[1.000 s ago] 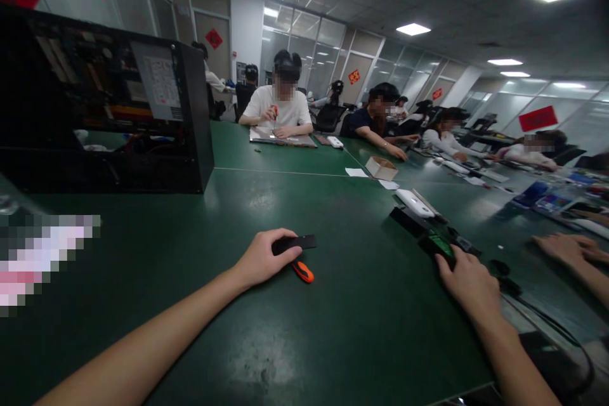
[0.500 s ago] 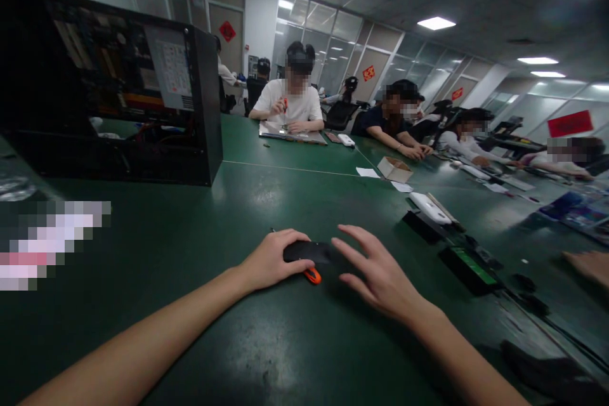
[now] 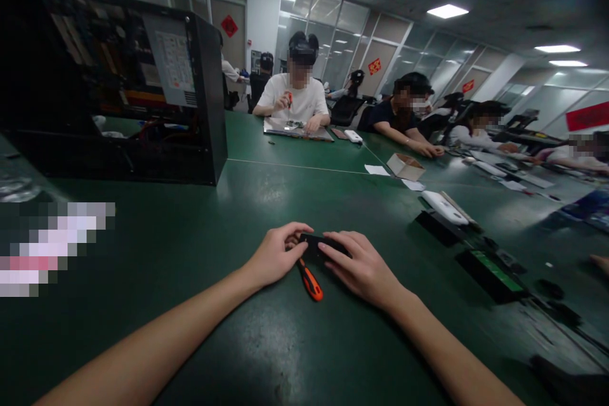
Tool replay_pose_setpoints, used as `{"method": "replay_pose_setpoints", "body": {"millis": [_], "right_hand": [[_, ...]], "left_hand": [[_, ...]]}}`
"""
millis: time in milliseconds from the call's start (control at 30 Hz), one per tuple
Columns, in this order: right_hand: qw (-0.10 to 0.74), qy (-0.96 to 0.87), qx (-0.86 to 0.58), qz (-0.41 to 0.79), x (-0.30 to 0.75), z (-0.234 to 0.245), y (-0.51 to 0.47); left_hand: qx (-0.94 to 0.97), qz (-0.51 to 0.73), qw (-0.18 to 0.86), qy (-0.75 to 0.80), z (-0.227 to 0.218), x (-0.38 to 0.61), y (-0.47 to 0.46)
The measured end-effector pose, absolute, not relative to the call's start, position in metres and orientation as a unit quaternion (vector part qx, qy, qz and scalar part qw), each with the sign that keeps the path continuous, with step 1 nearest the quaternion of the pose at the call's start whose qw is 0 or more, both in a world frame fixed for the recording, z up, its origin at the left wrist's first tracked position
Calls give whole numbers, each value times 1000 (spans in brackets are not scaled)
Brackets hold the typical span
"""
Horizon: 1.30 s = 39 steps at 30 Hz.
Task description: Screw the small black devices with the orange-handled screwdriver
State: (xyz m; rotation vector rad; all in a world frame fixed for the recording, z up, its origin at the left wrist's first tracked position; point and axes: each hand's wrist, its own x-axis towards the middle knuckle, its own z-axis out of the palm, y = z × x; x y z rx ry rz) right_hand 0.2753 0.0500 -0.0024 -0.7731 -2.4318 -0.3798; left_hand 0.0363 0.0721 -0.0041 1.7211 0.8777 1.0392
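A flat black rectangular piece (image 3: 313, 245), its exact kind unclear, is held between both hands just above the green table (image 3: 257, 203). The fingers and thumb of my left hand (image 3: 276, 254) pinch its left end. My right hand (image 3: 361, 263) grips the right end, fingers over the top and front face. Below the piece lies a screwdriver (image 3: 311, 282) with an orange and black handle; its upper part is hidden by the left hand and the piece.
An opened black computer case (image 3: 209, 101) stands at the left. To the right are a white device (image 3: 445, 207), a green circuit board (image 3: 495, 269) in a dark holder and an open cardboard box (image 3: 405, 167). Across the table a person (image 3: 297, 95) works with a screwdriver.
My right hand has come in from the right and closed on the black piece. The piece is tilted up more, and more of the orange screwdriver handle shows.
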Motion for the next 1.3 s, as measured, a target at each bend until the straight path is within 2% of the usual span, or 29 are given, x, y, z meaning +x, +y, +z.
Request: {"method": "replay_pose_setpoints", "body": {"millis": [233, 367, 467, 633, 867, 1300], "right_hand": [[256, -901, -293, -193, 270, 2, 41], [291, -824, -444, -198, 348, 12, 26], [296, -708, -573, -288, 434, 17, 10], [208, -594, -704, -329, 528, 3, -4], [252, -552, -740, -290, 531, -40, 4], [255, -525, -765, -271, 526, -40, 8]], "left_hand": [[684, 418, 497, 332, -6, 38, 71], [703, 415, 470, 336, -4, 38, 70], [719, 408, 446, 342, -3, 38, 70], [749, 388, 400, 358, -2, 38, 70], [761, 384, 382, 358, -1, 37, 70], [771, 382, 362, 358, -1, 38, 71]]}}
